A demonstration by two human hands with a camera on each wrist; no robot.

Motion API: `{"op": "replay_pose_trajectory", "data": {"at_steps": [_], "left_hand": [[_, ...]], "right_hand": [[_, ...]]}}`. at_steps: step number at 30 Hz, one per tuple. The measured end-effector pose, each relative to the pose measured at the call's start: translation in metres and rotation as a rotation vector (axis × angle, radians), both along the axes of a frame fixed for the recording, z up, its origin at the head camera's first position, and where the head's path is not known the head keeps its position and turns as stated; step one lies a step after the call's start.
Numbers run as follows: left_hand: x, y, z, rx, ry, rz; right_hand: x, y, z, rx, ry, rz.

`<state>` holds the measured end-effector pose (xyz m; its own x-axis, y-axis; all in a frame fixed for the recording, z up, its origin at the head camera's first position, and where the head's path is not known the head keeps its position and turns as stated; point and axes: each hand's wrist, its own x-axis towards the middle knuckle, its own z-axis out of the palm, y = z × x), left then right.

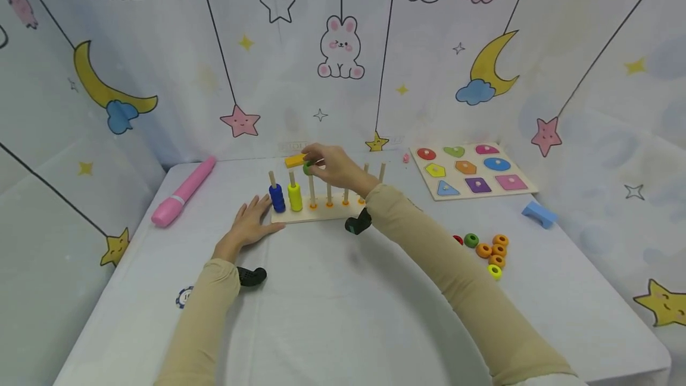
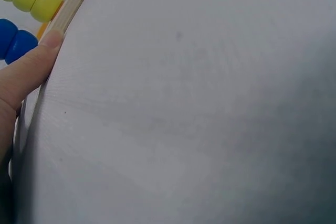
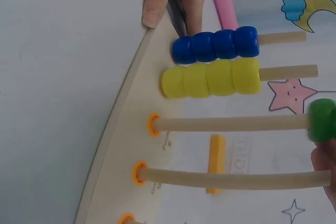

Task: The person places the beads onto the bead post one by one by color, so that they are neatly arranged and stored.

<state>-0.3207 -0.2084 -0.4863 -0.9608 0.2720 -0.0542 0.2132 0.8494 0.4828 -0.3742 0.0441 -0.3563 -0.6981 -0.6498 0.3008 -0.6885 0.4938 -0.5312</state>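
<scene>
A wooden peg board [image 1: 300, 216] stands on the table with a row of upright pegs. Its leftmost peg carries several blue beads [image 1: 276, 198], and the peg beside it several yellow beads [image 3: 210, 78]. My right hand [image 1: 339, 167] pinches a green bead [image 3: 321, 120] at the top of the third peg [image 3: 231, 124]; how far the bead sits over the tip is unclear. At the board's left end rests my left hand [image 1: 249, 225], its fingers extended and its thumb [image 2: 39, 64] touching the front edge. My right forearm covers part of the board's right end.
Loose orange beads [image 1: 499, 249], a green bead [image 1: 471, 240], a yellow bead [image 1: 494, 271] and a partly hidden red bead lie right. Behind is a shape puzzle [image 1: 455, 186]. A blue block [image 1: 539, 214], yellow block [image 1: 294, 161] and pink stick toy [image 1: 184, 191] lie around.
</scene>
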Motion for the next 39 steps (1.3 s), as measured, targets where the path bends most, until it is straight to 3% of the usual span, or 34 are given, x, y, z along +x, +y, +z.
{"op": "replay_pose_trajectory", "data": {"at_steps": [8,13,20,25,30,33,39], "left_hand": [[0.0,-0.001,0.0,0.004,0.0,0.001],[0.001,-0.001,-0.002,0.011,0.002,0.0],[0.001,-0.003,-0.001,0.014,0.002,-0.002],[-0.001,-0.003,-0.002,0.009,0.003,-0.005],[-0.003,-0.003,-0.001,0.003,0.011,-0.009],[-0.003,-0.003,-0.002,0.003,0.013,-0.009],[0.0,-0.003,-0.003,0.003,0.007,-0.005]], "right_hand": [[-0.001,0.005,0.002,-0.013,0.039,-0.041],[-0.005,0.023,0.004,-0.055,0.027,-0.098],[-0.016,0.077,0.01,-0.233,0.047,-0.241],[-0.019,0.128,0.008,-0.234,0.094,-0.35],[-0.008,0.181,-0.006,-0.15,0.073,-0.427],[0.003,0.21,-0.019,-0.105,0.007,-0.456],[0.029,0.259,-0.045,-0.027,-0.097,-0.429]]}}
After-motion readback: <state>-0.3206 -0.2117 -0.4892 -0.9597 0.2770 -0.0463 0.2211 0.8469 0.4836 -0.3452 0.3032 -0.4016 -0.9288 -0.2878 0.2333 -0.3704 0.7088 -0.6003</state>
